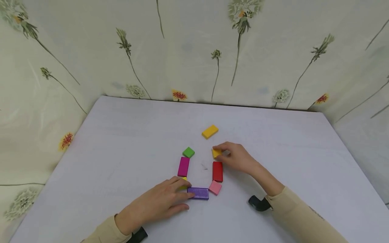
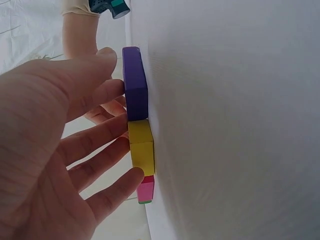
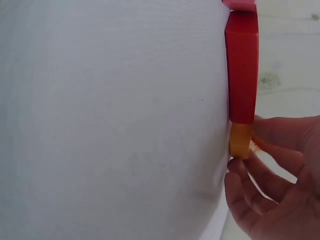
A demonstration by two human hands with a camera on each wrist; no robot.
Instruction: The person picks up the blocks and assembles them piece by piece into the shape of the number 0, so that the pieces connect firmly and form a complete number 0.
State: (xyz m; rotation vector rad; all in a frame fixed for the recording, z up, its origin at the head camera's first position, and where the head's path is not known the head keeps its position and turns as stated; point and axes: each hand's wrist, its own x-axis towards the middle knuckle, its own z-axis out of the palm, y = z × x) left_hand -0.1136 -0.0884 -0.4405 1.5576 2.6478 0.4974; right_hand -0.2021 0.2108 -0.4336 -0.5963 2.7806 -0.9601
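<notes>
My right hand (image 1: 238,157) pinches a small orange-yellow block (image 1: 216,153) between thumb and fingers, just beyond the far end of a red block (image 1: 217,171). A pink block (image 1: 215,187) sits at the red block's near end. With fingers extended, my left hand (image 1: 162,199) rests on a purple block (image 1: 200,193) and a yellow block (image 2: 142,147), the latter partly covered in the head view. Beyond the yellow one lie a magenta block (image 1: 183,166) and a green block (image 1: 188,152). Together they form an outline with its far side unjoined.
A loose orange-yellow rectangular block (image 1: 210,131) lies farther back on the white table (image 1: 136,135). A curtain with dandelion prints (image 1: 188,50) hangs behind the table's far edge. Black wrist devices (image 1: 259,203) stick out under the sleeves.
</notes>
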